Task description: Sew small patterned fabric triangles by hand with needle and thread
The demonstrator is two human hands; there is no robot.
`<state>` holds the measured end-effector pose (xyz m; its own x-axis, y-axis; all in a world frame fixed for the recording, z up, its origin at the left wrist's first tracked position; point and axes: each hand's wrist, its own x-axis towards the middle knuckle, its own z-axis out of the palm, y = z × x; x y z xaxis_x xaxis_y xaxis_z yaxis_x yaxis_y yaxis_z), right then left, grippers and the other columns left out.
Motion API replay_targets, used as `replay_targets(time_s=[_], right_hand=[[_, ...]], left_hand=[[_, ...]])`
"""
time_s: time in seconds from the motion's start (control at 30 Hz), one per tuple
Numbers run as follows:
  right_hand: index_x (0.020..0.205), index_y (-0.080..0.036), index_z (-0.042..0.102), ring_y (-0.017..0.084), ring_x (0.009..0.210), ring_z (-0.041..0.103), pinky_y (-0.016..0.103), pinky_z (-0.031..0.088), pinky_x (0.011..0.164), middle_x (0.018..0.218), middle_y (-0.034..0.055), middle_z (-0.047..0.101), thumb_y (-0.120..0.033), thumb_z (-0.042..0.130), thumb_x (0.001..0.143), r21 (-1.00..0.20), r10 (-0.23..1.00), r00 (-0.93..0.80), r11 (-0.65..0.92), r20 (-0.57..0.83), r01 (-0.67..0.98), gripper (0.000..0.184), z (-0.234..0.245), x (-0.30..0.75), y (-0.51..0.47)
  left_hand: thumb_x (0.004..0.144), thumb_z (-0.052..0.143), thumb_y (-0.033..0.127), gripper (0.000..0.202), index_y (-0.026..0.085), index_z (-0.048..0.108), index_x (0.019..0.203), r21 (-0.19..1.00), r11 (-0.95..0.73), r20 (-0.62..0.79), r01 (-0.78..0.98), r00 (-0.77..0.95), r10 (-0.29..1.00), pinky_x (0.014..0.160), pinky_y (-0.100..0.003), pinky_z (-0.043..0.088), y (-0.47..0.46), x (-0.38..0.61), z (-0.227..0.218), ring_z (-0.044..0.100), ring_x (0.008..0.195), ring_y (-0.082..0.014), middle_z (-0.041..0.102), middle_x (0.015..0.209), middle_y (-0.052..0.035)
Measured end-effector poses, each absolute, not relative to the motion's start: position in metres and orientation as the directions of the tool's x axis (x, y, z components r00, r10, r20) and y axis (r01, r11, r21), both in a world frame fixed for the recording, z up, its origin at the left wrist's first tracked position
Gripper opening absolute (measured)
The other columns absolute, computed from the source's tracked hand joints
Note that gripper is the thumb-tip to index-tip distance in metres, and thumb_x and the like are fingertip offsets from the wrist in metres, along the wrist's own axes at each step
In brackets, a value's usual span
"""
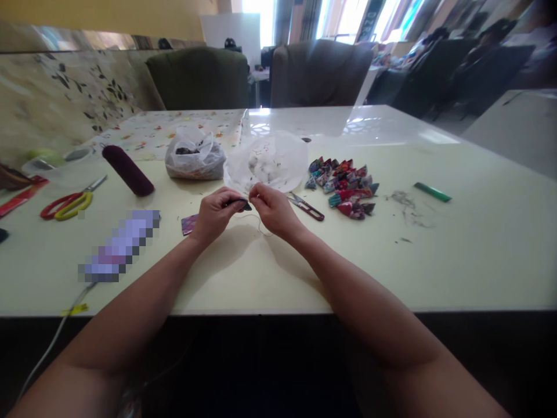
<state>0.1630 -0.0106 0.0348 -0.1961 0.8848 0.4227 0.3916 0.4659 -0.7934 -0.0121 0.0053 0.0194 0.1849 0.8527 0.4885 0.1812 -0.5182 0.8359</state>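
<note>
My left hand (216, 213) is closed around a small dark piece of fabric (246, 205), whose tip sticks out past the thumb. Close against it, the fingers of my right hand (272, 210) are pinched together; what they hold is too small to make out. A thin thread (260, 225) loops on the table below both hands. Beside the left wrist lies a purple patterned fabric piece (188, 224). Small thread snips (307, 208) rest just right of my right hand. Further right is a pile of stuffed, pointed patchwork pieces (343, 184) in reds and blues.
Behind my hands are a white plastic bag of white stuffing (270, 165) and another bag (195, 157) with dark contents. To the left lie scissors (72, 203), a dark maroon cylinder (128, 170) and a blurred-out item with a cable (124, 244). A green object (433, 191) and thread scraps (409, 206) lie right.
</note>
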Motion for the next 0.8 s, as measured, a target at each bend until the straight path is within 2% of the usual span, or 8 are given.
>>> replay_targets(time_s=[0.13, 0.23, 0.37, 0.5, 0.63, 0.8], right_hand=[[0.077, -0.022, 0.049, 0.009, 0.049, 0.035, 0.023, 0.032, 0.048, 0.057, -0.0073, 0.042, -0.02, 0.051, 0.087, -0.978, 0.967, -0.162, 0.207, 0.198, 0.04, 0.01, 0.031, 0.154, -0.012], [0.079, -0.022, 0.048, 0.007, 0.042, 0.031, 0.021, 0.03, 0.041, 0.052, -0.0102, 0.038, -0.02, 0.052, 0.087, -0.984, 0.978, -0.194, 0.039, 0.072, -0.173, 0.009, 0.032, 0.151, -0.016], [0.08, -0.021, 0.048, 0.006, 0.04, 0.03, 0.019, 0.031, 0.04, 0.049, -0.012, 0.036, -0.02, 0.055, 0.087, -0.958, 0.974, -0.223, -0.025, 0.041, -0.286, 0.01, 0.034, 0.15, -0.02], [0.079, -0.021, 0.049, 0.006, 0.041, 0.032, 0.02, 0.032, 0.04, 0.051, -0.011, 0.038, -0.02, 0.054, 0.087, -0.972, 0.978, -0.195, 0.028, 0.075, -0.233, 0.009, 0.034, 0.151, -0.018], [0.078, -0.021, 0.051, 0.008, 0.045, 0.035, 0.022, 0.032, 0.043, 0.055, -0.0087, 0.04, -0.022, 0.054, 0.086, -0.983, 0.974, -0.14, 0.171, 0.178, -0.061, 0.009, 0.029, 0.153, -0.011], [0.076, -0.021, 0.051, 0.012, 0.06, 0.042, 0.024, 0.035, 0.056, 0.063, -0.0046, 0.046, -0.023, 0.052, 0.086, -0.923, 0.934, -0.108, 0.355, 0.342, 0.148, 0.009, 0.029, 0.159, -0.007]], left_hand=[[0.078, 0.077, 0.033, 0.016, 0.017, 0.076, 0.078, 0.848, -0.503, 0.474, 0.17, 0.184, 0.861, 0.07, -0.031, 0.061, 0.005, -0.012, 0.02, 0.069, 0.071, -0.0161, 0.069, 0.084, -0.0044], [0.079, 0.077, 0.033, 0.017, 0.017, 0.075, 0.077, 0.849, -0.499, 0.469, 0.172, 0.188, 0.863, 0.069, -0.03, 0.06, 0.005, -0.013, 0.02, 0.069, 0.071, -0.0155, 0.069, 0.084, -0.0045], [0.078, 0.078, 0.034, 0.018, 0.017, 0.075, 0.077, 0.859, -0.487, 0.457, 0.159, 0.191, 0.869, 0.069, -0.029, 0.06, 0.005, -0.013, 0.02, 0.068, 0.071, -0.0154, 0.069, 0.083, -0.0043], [0.078, 0.079, 0.037, 0.021, 0.016, 0.075, 0.079, 0.884, -0.448, 0.421, 0.131, 0.189, 0.887, 0.071, -0.03, 0.06, 0.002, -0.013, 0.022, 0.069, 0.072, -0.0161, 0.069, 0.08, -0.0038], [0.076, 0.08, 0.042, 0.026, 0.017, 0.075, 0.08, 0.924, -0.371, 0.354, 0.092, 0.159, 0.922, 0.07, -0.031, 0.061, -0.001, -0.011, 0.025, 0.072, 0.072, -0.0181, 0.072, 0.081, -0.0044], [0.076, 0.08, 0.037, 0.021, 0.019, 0.074, 0.083, 0.945, -0.312, 0.299, 0.101, 0.124, 0.946, 0.068, -0.03, 0.06, -0.003, -0.01, 0.028, 0.074, 0.074, -0.0204, 0.075, 0.078, -0.0047]])
